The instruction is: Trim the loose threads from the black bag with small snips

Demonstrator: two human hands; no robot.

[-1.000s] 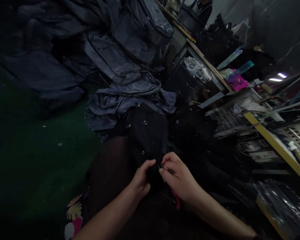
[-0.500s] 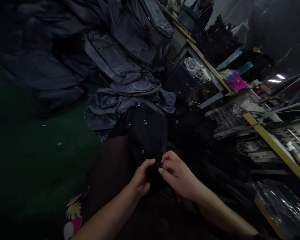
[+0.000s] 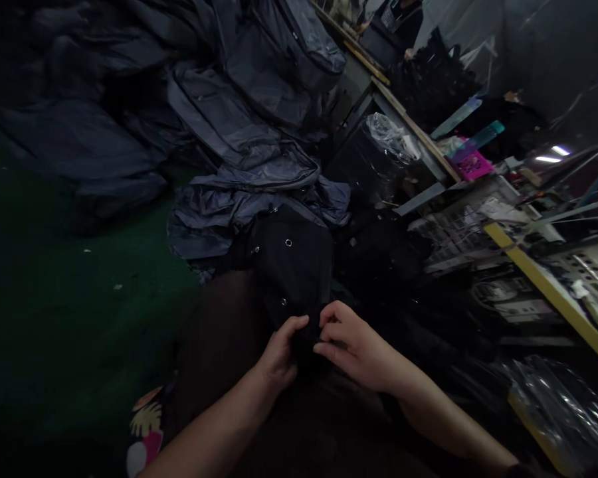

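Right hand [image 3: 356, 348]: thumb shifts lower, fingers half-curled, hold unclear. Left hand [image 3: 280, 355] grips fabric [image 3: 301, 272]. Likely edge work; next calls for steady left grip.

Grey bags [image 3: 244, 126] heap up on the green floor [image 3: 80, 312], pale scraps [image 3: 118, 287] dotting it. To the right, crumpled clear plastic [image 3: 389, 136] gleams, a pink basket [image 3: 472, 164] stands out brightly, and a yellow bar [image 3: 543, 286] slants down near glossy wrapping [image 3: 568, 405]!
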